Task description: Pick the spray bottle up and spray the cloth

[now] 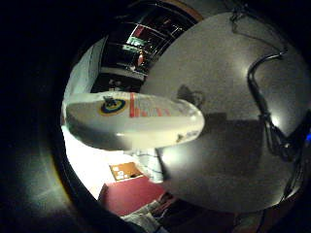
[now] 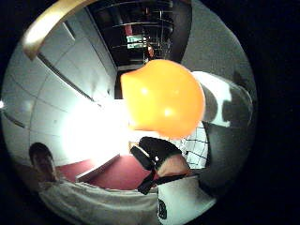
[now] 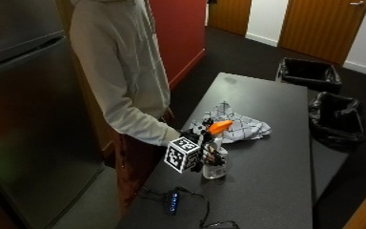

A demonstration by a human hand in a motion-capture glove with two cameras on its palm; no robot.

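Observation:
The spray bottle (image 3: 214, 164) has a clear body and an orange head (image 3: 219, 127). It is upright at the near part of the dark table (image 3: 272, 162). My gloved right hand (image 3: 203, 143) grips it around the neck, fingers curled just below the head. Whether its base touches the table I cannot tell. The white checked cloth (image 3: 235, 125) lies crumpled on the table just beyond the bottle. In the thumb side palm view the orange head (image 2: 164, 98) sits close to the palm, with a gloved finger (image 2: 154, 147) and the cloth (image 2: 197, 145) beside it. The little finger side shows the labelled body (image 1: 131, 119).
A small hub with blue lights (image 3: 171, 201) and its cable lie on the table's near end. Two black-lined bins (image 3: 310, 72) (image 3: 336, 119) stand on the floor past the table's right edge. A steel fridge (image 3: 18, 119) is at the left, behind the person.

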